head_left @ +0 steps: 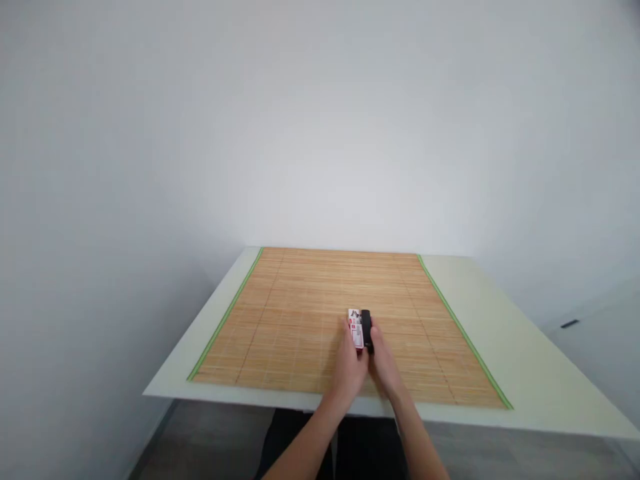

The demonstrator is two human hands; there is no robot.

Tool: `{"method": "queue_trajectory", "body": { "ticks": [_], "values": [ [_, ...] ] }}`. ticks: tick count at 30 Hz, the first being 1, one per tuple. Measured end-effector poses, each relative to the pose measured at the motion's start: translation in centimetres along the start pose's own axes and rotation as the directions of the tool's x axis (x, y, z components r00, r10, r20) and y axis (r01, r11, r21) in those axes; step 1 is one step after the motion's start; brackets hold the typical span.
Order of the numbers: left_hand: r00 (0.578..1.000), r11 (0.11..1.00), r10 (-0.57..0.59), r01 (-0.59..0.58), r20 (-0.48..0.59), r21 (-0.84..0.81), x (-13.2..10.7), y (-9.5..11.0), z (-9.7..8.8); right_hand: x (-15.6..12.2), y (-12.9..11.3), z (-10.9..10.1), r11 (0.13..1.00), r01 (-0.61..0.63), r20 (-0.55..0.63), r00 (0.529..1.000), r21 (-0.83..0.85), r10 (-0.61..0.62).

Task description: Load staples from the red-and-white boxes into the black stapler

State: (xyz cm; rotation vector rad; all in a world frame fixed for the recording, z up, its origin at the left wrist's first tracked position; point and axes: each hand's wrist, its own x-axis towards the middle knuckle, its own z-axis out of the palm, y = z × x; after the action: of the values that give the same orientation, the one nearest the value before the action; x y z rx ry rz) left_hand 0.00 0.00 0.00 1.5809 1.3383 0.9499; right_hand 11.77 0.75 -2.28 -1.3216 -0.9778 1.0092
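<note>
Both hands are close together over the front middle of a bamboo mat (310,293). My left hand (350,367) is closed around a small white box (356,333) with red and dark print and a pale label. Beside it on the right, my right hand (385,363) grips a narrow black object (367,327) with a rounded end, which looks like a stapler. The box and the black object lie side by side, almost touching. My fingers hide their lower parts, and I cannot tell whether they rest on the mat.
The mat has green edging (465,333) on its left and right sides and lies on a white table (500,320). White walls (340,133) stand behind and at the left. My dark-clothed legs (370,447) are under the table's front edge. A dark handle (570,324) shows at the right.
</note>
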Motion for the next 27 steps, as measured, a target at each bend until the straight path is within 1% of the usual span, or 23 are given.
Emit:
{"method": "queue_trajectory", "body": {
  "ticks": [2,5,8,11,15,18,20,23,25,27],
  "values": [
    [1.000,0.998,0.006,-0.005,-0.013,0.062,-0.3,-0.5,-1.5,-0.4,0.2,1.2,1.000,-0.004,0.022,1.000,0.017,0.003],
    [0.999,0.979,-0.005,0.013,-0.039,0.202,-0.3,-0.3,-2.9,-0.7,0.5,1.7,0.999,-0.017,0.000,1.000,0.041,0.017],
    [0.996,0.940,0.041,-0.012,-0.077,0.341,-0.1,0.4,-3.4,-1.0,0.7,1.7,0.998,-0.015,-0.048,0.999,0.054,0.018],
    [0.991,0.896,0.098,-0.047,-0.094,0.442,0.1,1.0,-3.5,-1.5,0.8,2.0,0.998,0.036,-0.104,0.994,0.058,-0.030],
    [0.989,0.872,0.103,-0.038,-0.107,0.488,0.0,0.5,-4.1,-2.0,0.8,2.5,0.994,0.090,-0.162,0.984,0.069,-0.078],
    [0.981,0.872,0.122,-0.034,-0.149,0.488,0.1,-0.7,-5.7,-2.1,1.0,2.5,0.994,0.081,-0.184,0.981,0.069,-0.067],
    [0.974,0.869,0.138,-0.032,-0.180,0.494,0.8,-1.7,-7.2,-2.1,1.1,2.4,0.995,0.078,-0.176,0.982,0.065,-0.066],
    [0.965,0.856,0.158,-0.028,-0.208,0.517,3.1,-2.8,-9.4,-2.2,1.0,2.3,0.996,0.081,-0.166,0.983,0.029,-0.075],
    [0.967,0.846,0.155,-0.024,-0.201,0.532,5.1,-3.1,-10.3,-2.3,0.8,2.3,0.997,0.082,-0.158,0.984,0.005,-0.080],
    [0.970,0.842,0.150,-0.024,-0.189,0.540,6.8,-3.2,-10.8,-2.3,0.6,2.3,0.997,0.083,-0.147,0.986,-0.003,-0.082]
  ]
}}
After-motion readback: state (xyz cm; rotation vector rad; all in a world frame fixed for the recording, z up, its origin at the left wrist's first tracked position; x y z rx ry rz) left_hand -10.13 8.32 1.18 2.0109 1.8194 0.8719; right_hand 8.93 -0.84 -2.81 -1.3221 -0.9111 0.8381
